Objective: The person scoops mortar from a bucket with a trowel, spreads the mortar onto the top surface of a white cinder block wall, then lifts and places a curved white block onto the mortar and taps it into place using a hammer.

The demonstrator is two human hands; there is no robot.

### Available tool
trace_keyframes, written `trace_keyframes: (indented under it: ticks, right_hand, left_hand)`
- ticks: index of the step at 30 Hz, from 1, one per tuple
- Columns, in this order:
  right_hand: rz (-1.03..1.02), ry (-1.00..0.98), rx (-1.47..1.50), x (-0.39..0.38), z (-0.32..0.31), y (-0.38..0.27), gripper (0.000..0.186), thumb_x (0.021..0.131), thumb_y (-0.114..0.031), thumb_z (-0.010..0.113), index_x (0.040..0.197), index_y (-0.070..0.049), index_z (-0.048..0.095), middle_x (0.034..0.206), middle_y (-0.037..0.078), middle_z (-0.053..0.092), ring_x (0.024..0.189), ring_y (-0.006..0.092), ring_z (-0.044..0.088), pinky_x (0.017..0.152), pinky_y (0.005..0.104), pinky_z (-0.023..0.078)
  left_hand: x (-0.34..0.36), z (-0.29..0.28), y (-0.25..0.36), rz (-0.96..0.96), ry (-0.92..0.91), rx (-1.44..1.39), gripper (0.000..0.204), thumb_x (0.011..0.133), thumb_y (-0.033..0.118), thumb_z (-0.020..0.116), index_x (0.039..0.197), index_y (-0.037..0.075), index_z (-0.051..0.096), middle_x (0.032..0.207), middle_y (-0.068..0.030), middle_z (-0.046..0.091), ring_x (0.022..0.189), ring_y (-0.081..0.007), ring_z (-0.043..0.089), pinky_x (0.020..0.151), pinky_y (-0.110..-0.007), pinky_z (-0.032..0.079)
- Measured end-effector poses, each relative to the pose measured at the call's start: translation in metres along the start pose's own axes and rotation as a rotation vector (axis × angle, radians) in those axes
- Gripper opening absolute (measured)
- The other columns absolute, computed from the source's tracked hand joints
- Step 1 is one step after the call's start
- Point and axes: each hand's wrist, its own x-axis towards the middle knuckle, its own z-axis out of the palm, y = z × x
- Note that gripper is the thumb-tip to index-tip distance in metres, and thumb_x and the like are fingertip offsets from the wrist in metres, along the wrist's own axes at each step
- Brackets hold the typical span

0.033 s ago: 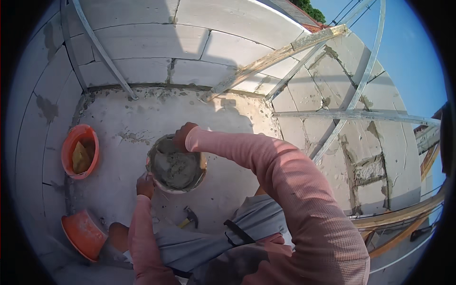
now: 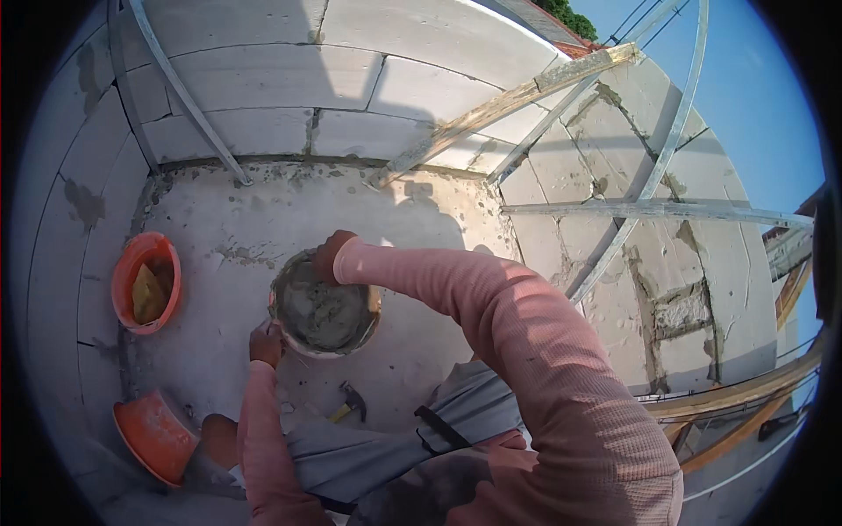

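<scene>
A round bucket (image 2: pixel 370 320) of wet grey mortar (image 2: pixel 320 311) sits on the pale floor in front of me. My left hand (image 2: pixel 265 344) is closed on its near-left rim. My right hand (image 2: pixel 331 254) is closed at the far side, over the mortar; what it grips is hidden by the fingers. A hammer (image 2: pixel 349 401) with a yellow handle lies below the bucket, near my bent legs in grey trousers (image 2: pixel 342 465).
An orange tub (image 2: pixel 173 285) holding something yellowish stands left; another orange tub (image 2: pixel 149 434) lies tilted below it. Pale block walls (image 2: pixel 246 74) surround the floor, with a timber brace (image 2: pixel 491 114) and metal bars (image 2: pixel 660 175) leaning across. Timber beams (image 2: pixel 719 394) lie right.
My right hand has shifted slightly to the left over the bucket. My left hand stays at the rim, and the view has barely moved.
</scene>
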Motion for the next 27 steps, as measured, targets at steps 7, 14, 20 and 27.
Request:
trace_keyframes:
  ticks: [7,14,20,27]
  right_hand:
    - [-0.033,0.399,-0.038,-0.003,0.109,-0.014,0.028,0.090,-0.022,0.060,0.112,-0.014,0.076,0.115,0.009,0.073,0.105,0.0285,0.070,0.084,0.0430,0.056]
    - [0.038,-0.032,-0.033,-0.114,0.000,-0.087,0.024,0.086,-0.018,0.065,0.106,-0.007,0.074,0.106,0.009,0.074,0.099,0.0309,0.071,0.077,0.0398,0.058]
    - [-0.039,-0.088,0.546,-0.113,0.107,-0.027,0.022,0.094,-0.026,0.056,0.101,-0.006,0.062,0.076,0.011,0.067,0.069,0.0290,0.070,0.058,0.0409,0.054]
    - [0.497,-0.498,2.099,-0.087,0.115,-0.066,0.027,0.100,-0.039,0.054,0.095,-0.013,0.059,0.067,0.010,0.052,0.059,0.0230,0.055,0.051,0.0364,0.043]
  left_hand:
    - [-0.009,0.002,0.086,-0.232,-0.194,-0.303,0.037,0.096,0.029,0.059,0.125,0.008,0.064,0.102,-0.0071,0.070,0.079,-0.0187,0.070,0.059,-0.033,0.055]
    - [-0.024,-0.007,0.070,-0.278,-0.112,-0.549,0.039,0.096,0.028,0.059,0.132,0.012,0.056,0.095,-0.0059,0.066,0.066,-0.0152,0.062,0.059,-0.032,0.057]
    - [-0.069,0.029,0.104,-0.256,-0.094,-0.620,0.029,0.099,0.024,0.056,0.124,0.010,0.059,0.097,-0.0051,0.065,0.072,-0.0128,0.061,0.065,-0.033,0.059]
    - [-0.087,0.049,0.091,-0.231,0.056,-0.679,0.031,0.099,0.021,0.058,0.129,0.011,0.060,0.097,-0.0003,0.063,0.074,-0.0112,0.061,0.072,-0.038,0.059]
